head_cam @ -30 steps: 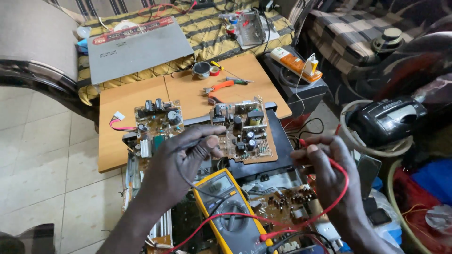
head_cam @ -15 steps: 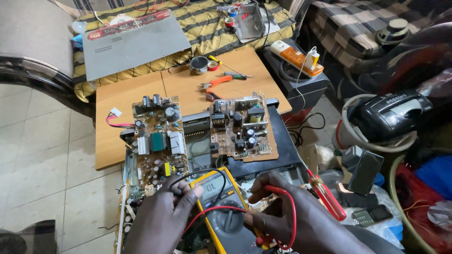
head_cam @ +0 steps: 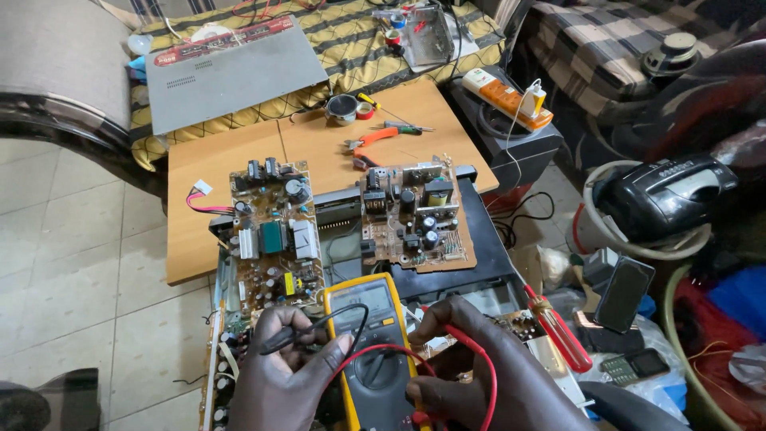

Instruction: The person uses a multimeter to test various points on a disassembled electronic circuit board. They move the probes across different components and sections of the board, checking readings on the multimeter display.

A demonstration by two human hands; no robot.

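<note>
- Nearest, the left hand (head_cam: 291,371) pinches the black test probe (head_cam: 279,339) between thumb and fingers, its black lead arching over the yellow digital multimeter (head_cam: 371,351), which lies between both hands at the near edge.
- The right hand (head_cam: 471,367) curls around the red lead (head_cam: 471,351) at the meter's lower right, fingertips close by the rotary dial (head_cam: 373,369); whether it is turning the dial or seating a plug I cannot tell.
- Judged from this, the meter is being set up; the next move calls for a range chosen and both probe tips brought to the boards.
- Just beyond lie two brown circuit boards, the left circuit board (head_cam: 271,235) and the right circuit board (head_cam: 415,219), resting on a black chassis (head_cam: 487,255).
- A red-handled screwdriver (head_cam: 558,331) lies to the right.
- Farther off, orange-handled pliers (head_cam: 375,137) sit on the wooden counter (head_cam: 207,168).
- Farthest, a grey device cover (head_cam: 231,76) rests on a couch.
- Hidden: the meter's jacks and red probe tip, cut off below; its display is unreadable.
</note>
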